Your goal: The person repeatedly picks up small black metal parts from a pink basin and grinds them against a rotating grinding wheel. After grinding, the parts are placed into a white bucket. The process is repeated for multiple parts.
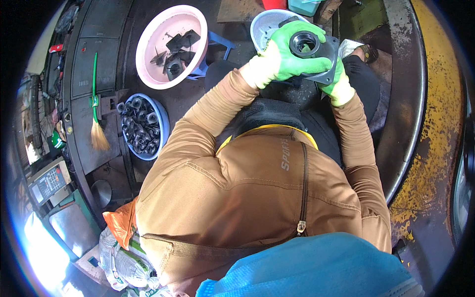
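Person seated, tan long-sleeve jacket, both forearms raised in front. Pale pink round plastic basin (148, 59) on the floor to the left holds a few black metal parts; blue round plastic bowl (162, 129) nearer, packed with small dark tubular parts, both probably within reach for sorting. Dark grey flat metal plate with a round collar (316, 54) sits over the lap, above a white mesh basket (261, 27). Left hand (284, 57), green glove, fingers wrapped over the collar, steadying it. Right hand (339, 84) grips the plate edge from below.
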Available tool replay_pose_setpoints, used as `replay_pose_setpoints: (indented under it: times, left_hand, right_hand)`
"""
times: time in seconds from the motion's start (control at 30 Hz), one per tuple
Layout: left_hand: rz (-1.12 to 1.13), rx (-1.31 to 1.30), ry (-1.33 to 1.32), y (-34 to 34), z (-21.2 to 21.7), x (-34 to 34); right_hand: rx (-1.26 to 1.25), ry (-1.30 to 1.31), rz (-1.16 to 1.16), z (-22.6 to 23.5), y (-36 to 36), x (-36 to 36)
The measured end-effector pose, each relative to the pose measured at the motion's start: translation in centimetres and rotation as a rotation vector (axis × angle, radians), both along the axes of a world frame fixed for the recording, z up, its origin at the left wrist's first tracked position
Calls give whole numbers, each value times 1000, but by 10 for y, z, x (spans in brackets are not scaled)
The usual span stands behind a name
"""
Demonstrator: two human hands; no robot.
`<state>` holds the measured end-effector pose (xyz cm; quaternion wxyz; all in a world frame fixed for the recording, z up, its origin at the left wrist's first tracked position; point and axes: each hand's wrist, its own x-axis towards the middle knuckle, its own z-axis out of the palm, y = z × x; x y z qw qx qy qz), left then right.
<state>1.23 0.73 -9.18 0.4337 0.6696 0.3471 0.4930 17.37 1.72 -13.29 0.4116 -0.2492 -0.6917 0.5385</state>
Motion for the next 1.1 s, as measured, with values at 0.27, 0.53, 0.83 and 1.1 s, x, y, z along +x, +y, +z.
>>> replay_pose_setpoints:
  times: [0.27, 0.53, 0.83, 1.1]
  left_hand:
    - [-464, -159, -17, 3, 12, -20]
    - [-450, 131, 212, 44, 21, -31]
    - [191, 70, -188, 1, -5, 24]
    - [14, 326, 41, 6, 13, 4]
  right_hand:
    - [-338, 184, 266, -2, -11, -1]
    - [-128, 172, -97, -18, 3, -7]
    - [504, -362, -491, -18, 0, -6]
    - [314, -187, -162, 22, -4, -1]
